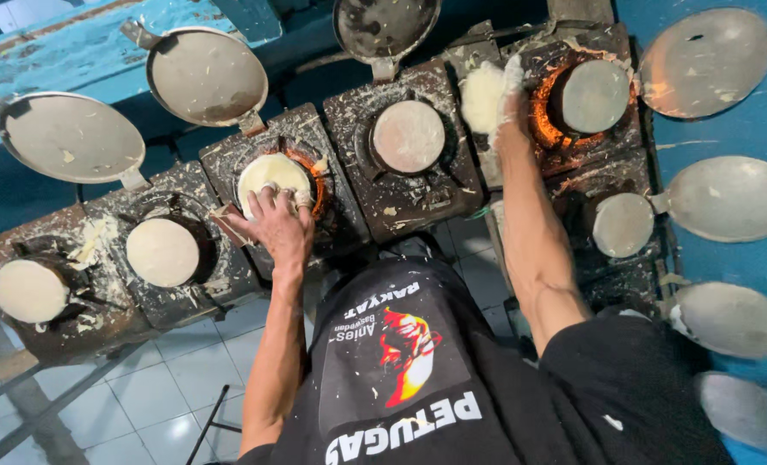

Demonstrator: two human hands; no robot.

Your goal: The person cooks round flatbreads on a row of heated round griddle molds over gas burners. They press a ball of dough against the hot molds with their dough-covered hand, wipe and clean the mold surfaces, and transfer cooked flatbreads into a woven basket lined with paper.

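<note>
My left hand (276,222) rests its batter-coated fingertips on the near edge of a white cake in a small round pan (271,175) on a black burner. A small brown flat scraper (226,226) lies under its thumb. My right hand (509,102) reaches to the far burners and grips a round white cake (483,95), lifted just left of a bare grey pan (594,95) ringed by orange flame.
Two more pans (161,251) (30,290) at the left hold white cakes. Bare pans (407,136) (622,224) sit on other burners. Hinged round lids (71,138) (207,76) (706,62) stand open against the blue counter (73,52). White floor tiles (151,387) lie below.
</note>
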